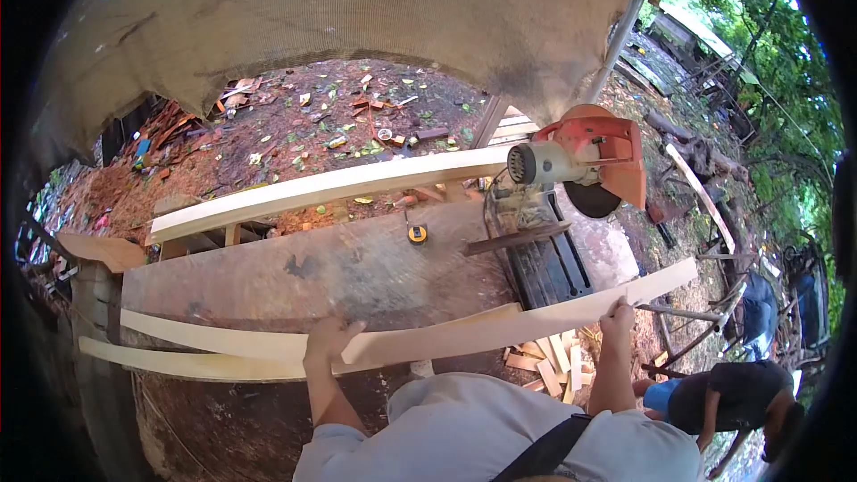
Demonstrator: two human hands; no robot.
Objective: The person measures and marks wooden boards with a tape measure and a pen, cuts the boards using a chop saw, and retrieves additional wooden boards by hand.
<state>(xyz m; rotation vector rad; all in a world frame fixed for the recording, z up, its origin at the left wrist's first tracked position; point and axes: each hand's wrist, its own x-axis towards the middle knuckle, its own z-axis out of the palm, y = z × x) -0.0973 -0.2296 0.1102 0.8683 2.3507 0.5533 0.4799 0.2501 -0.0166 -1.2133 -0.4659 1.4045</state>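
Observation:
My left hand (330,341) is closed round the left end of a pale wooden board (482,327), its thumb on the upper face. Near the board's right end, my right hand (616,317) grips the lower edge. That board slants up to the right, in front of the black base of an orange miter saw (598,156). Two more pale boards (214,339) (178,363) run out to the left from beside my left hand, along the front edge of the worn workbench (357,259).
A yellow tape measure (417,234) lies on the bench. Behind it stretches a long pale beam (330,183). Wood offcuts (558,361) are piled below the saw. Another person (728,402) is at the lower right. A brown sheet (357,9) hangs overhead.

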